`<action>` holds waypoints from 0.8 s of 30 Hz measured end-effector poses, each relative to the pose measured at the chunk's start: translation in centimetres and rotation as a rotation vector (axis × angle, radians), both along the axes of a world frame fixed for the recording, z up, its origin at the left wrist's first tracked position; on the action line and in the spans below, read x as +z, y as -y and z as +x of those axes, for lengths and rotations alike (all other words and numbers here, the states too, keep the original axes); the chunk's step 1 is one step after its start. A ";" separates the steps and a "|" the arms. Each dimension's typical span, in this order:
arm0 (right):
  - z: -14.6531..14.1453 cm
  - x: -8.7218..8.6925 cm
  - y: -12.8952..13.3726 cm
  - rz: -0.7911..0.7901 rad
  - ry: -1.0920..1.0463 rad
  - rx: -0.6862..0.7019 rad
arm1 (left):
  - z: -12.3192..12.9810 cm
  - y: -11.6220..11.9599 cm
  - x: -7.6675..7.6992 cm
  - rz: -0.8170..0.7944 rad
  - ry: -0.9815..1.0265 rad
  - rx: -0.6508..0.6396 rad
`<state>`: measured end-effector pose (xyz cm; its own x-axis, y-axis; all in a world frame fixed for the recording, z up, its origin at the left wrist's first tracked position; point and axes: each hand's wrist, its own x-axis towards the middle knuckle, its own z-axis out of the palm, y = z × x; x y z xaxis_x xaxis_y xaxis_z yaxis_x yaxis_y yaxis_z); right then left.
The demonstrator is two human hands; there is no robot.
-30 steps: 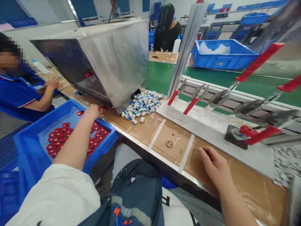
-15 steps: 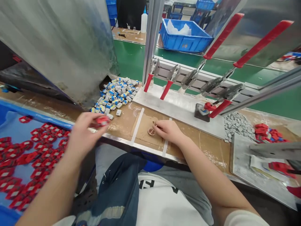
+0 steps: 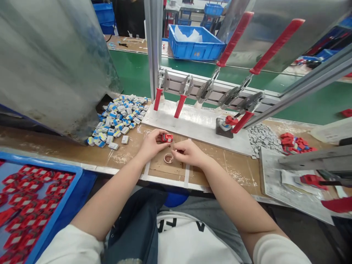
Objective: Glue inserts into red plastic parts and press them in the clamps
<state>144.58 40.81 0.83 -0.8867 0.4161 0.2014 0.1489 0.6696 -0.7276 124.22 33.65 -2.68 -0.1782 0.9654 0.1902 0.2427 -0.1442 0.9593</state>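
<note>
My left hand is closed around a small red plastic housing and holds it above the cardboard on the bench. Close to its right, my right hand is pinched on what looks like a thin stick, mostly hidden by the fingers. Just below the fingertips sits a small round dish with brownish contents. Under the dish lies a cardboard sheet, with white tape strips along its sides.
A blue tray of red housings stands left. Grey-blue-yellow blocks are heaped ahead. Red-handled toggle clamps line a metal plate. Grey pieces, red parts and a metal fixture lie right.
My left hand has carried the red housing rightward from beside the tray to near my right hand. My right hand stays by the dish. The view has shifted to the right.
</note>
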 end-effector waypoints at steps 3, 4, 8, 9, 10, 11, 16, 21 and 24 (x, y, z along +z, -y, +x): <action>0.0 -0.4 -0.4 -0.073 -0.146 -0.186 | -0.1 0.1 0.3 -0.013 -0.085 0.016; -0.1 -0.5 -0.7 -0.088 -0.205 -0.293 | -0.1 0.1 0.3 -0.016 -0.111 0.017; -0.7 -1.0 -1.5 -0.135 -0.306 -0.541 | -0.1 0.0 0.6 -0.011 -0.174 0.013; -0.9 -1.1 -1.7 -0.143 -0.303 -0.546 | -0.1 -0.1 0.6 -0.006 -0.183 0.008; -1.1 -1.2 -1.8 -0.146 -0.299 -0.543 | -0.1 -0.1 0.7 0.000 -0.194 0.003; -1.2 -1.3 -1.9 -0.144 -0.295 -0.538 | -0.1 -0.1 0.7 0.004 -0.206 0.000; -1.6 -1.5 -2.0 -0.140 -0.274 -0.506 | 0.0 -0.1 0.6 0.011 -0.253 0.016; -1.4 -1.4 -2.0 -0.141 -0.251 -0.472 | 0.0 -0.2 0.4 0.006 -0.239 0.030; -1.1 -1.3 -2.2 -0.113 -0.226 -0.485 | 0.0 -0.1 0.5 0.001 -0.198 0.031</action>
